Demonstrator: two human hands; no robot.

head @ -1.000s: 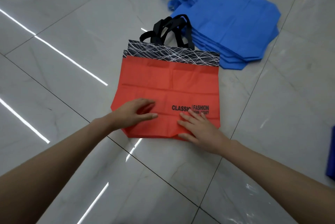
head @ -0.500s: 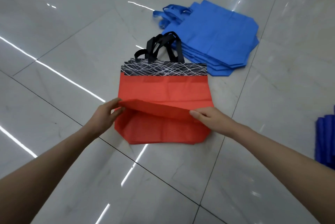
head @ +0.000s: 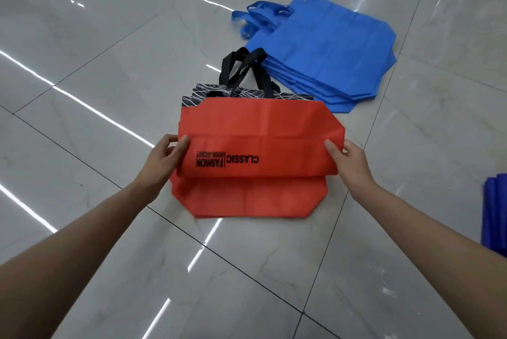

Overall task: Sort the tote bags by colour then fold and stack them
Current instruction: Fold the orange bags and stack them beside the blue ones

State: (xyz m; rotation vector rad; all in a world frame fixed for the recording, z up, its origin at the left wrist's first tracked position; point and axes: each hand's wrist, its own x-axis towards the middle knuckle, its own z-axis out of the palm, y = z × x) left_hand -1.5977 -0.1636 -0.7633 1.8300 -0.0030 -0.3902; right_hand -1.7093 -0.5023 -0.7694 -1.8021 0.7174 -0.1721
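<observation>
Now, at mid-left of the frame, the left hand (head: 164, 157) is seen pinching the left edge of the red tote bag (head: 260, 124), thumb on top and fingers tucked beneath. Half a second earlier that edge was only just being raised. The bag's lower half has since been carried up and over, away from the camera, so that the printed lettering (head: 227, 161) is shown upside down. Only a strip of the patterned band (head: 200, 93) is left visible below the black handles (head: 241, 69). A second red layer (head: 247, 198) is exposed at lower centre, flat on the tiled floor (head: 82, 64). It is judged to be another red bag underneath, though that cannot be confirmed. The fold is taken to be roughly half done, since the flap appears to be held up and not yet pressed flat.

At mid-right, the opposite edge is gripped by the right hand (head: 348, 163) in the same manner, thumb over and fingers under, with both forearms stretched forward from the lower corners. In the upper right a pile of blue bags (head: 329, 50) is laid just beside the handles, so sorting by colour appears well advanced. At the far right edge a darker blue bundle (head: 495, 215) is partly cut off.
</observation>
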